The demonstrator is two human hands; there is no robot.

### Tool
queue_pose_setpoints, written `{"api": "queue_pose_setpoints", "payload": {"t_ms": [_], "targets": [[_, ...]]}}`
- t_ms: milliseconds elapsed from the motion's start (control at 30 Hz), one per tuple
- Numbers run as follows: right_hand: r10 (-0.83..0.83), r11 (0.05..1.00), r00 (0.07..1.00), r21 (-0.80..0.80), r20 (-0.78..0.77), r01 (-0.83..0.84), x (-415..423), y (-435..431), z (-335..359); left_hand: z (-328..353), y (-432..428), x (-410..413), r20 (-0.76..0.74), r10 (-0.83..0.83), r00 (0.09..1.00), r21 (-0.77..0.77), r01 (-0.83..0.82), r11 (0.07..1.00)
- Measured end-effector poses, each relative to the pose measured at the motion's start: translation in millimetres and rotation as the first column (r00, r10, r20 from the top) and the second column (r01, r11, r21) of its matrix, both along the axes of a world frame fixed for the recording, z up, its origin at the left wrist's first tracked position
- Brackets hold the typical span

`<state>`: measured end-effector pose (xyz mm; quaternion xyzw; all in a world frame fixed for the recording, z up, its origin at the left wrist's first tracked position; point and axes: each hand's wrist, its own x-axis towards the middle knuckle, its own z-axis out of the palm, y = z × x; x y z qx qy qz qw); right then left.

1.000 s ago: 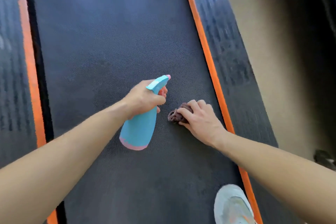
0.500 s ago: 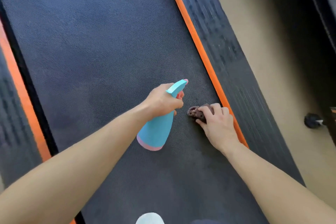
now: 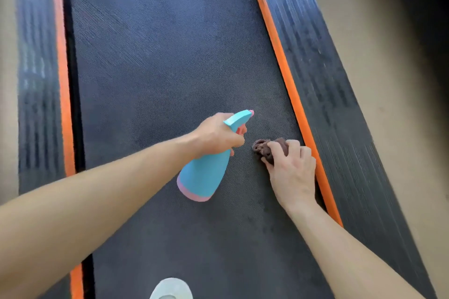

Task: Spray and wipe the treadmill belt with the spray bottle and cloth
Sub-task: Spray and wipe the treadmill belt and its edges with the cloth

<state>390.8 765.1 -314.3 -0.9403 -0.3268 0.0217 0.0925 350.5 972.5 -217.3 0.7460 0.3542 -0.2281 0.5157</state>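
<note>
Your right hand [image 3: 292,170] grips the cloth [image 3: 267,149] just right of the spray bottle [image 3: 206,172], which your left hand [image 3: 216,135] clasps, nozzle pointing up the treadmill belt [image 3: 170,56].

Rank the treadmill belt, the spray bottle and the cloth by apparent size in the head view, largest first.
1. treadmill belt, fills most of the frame.
2. spray bottle.
3. cloth, bunched and partly hidden under the right hand, so its full size is unsure.
</note>
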Motion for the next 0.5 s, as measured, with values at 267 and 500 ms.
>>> {"api": "queue_pose_setpoints", "payload": {"t_ms": [267, 500], "targets": [[0.056, 0.998, 0.998, -0.016, -0.004, -0.056, 2, -15, 1, -7, -45, -15, 0.034, 0.189, 0.981, 0.013, -0.190, 0.982], [-0.010, 1.000, 1.000, 0.009, -0.013, 0.010, -9, -15, 3, -2, -50, -35, 0.042, 0.315, 0.948, -0.008, -0.315, 0.949]]}}
